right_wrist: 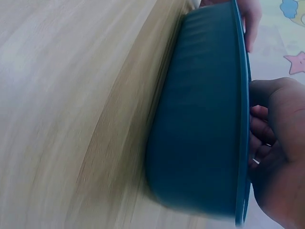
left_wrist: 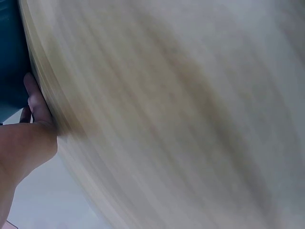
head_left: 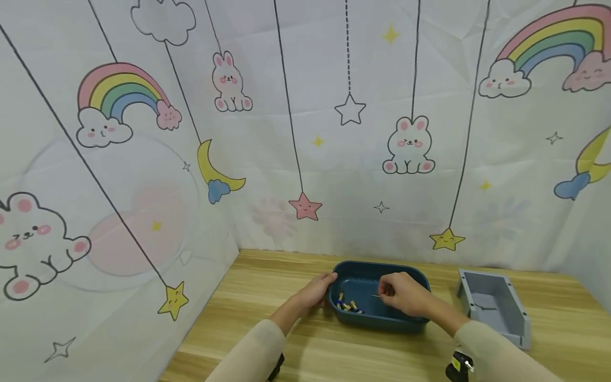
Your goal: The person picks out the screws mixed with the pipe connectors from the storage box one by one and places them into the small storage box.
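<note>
A dark blue plastic bin sits on the table with several small brass-coloured fittings with blue bands gathered in its left end. My left hand grips the bin's left end, its thumb at the rim; the left wrist view shows the fingers against the outer wall. Over the bin's right half, my right hand has curled fingers and pinches a thin, light-coloured piece, too small to identify. In the right wrist view, the rim hides part of the right hand.
To the right stands a grey plastic bin with a thin dark line or piece inside. The wood-grain table ends at a white cloth backdrop with cartoon prints, behind and at the left.
</note>
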`<state>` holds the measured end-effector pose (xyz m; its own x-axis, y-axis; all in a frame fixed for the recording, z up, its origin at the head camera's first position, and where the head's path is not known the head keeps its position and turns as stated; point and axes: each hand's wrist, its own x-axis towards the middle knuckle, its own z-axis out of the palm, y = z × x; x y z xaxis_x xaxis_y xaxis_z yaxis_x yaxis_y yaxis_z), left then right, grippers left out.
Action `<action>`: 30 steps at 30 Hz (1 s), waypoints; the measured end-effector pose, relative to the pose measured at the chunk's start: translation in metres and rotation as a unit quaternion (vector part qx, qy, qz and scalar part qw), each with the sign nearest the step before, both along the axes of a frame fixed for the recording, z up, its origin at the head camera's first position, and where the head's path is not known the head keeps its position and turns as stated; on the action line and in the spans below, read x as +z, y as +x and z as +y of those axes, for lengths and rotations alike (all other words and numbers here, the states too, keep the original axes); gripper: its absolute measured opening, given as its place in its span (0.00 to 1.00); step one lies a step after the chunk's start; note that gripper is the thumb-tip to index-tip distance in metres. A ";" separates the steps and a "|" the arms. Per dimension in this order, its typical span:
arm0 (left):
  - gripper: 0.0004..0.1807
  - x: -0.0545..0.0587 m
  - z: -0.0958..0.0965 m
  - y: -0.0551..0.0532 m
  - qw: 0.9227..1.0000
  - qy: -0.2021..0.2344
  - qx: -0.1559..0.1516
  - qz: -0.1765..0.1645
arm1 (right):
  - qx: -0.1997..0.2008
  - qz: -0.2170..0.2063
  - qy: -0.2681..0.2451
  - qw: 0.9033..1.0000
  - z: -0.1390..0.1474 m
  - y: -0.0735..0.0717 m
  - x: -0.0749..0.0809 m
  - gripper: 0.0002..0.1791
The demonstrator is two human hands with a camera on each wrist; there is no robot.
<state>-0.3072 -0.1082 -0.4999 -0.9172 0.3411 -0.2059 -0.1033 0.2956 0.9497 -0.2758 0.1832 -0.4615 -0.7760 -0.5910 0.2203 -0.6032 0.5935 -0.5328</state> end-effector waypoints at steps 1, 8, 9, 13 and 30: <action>0.31 0.000 0.000 0.000 1.000 0.000 0.000 -0.001 | -0.002 0.004 0.000 1.000 0.002 0.000 0.000 0.07; 0.31 -0.001 0.001 0.000 1.000 0.001 0.003 -0.001 | -0.010 0.028 -0.010 1.000 0.015 0.003 0.000 0.09; 0.31 -0.001 0.001 0.000 1.000 0.000 0.003 -0.001 | -0.010 0.027 -0.012 1.000 0.017 0.004 0.001 0.08; 0.30 -0.001 0.002 0.000 1.000 0.000 0.003 -0.004 | -0.008 0.021 -0.016 1.000 0.023 0.005 0.002 0.07; 0.31 0.000 0.001 0.000 1.000 0.000 0.004 -0.007 | -0.020 -0.030 -0.018 0.999 0.042 0.013 0.008 0.05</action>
<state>-0.3073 -0.1074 -0.4997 -0.9167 0.3345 -0.2188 -0.1185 0.2953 0.9480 -0.2631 0.2248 -0.4539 -0.8111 -0.5520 0.1935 -0.5464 0.5968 -0.5877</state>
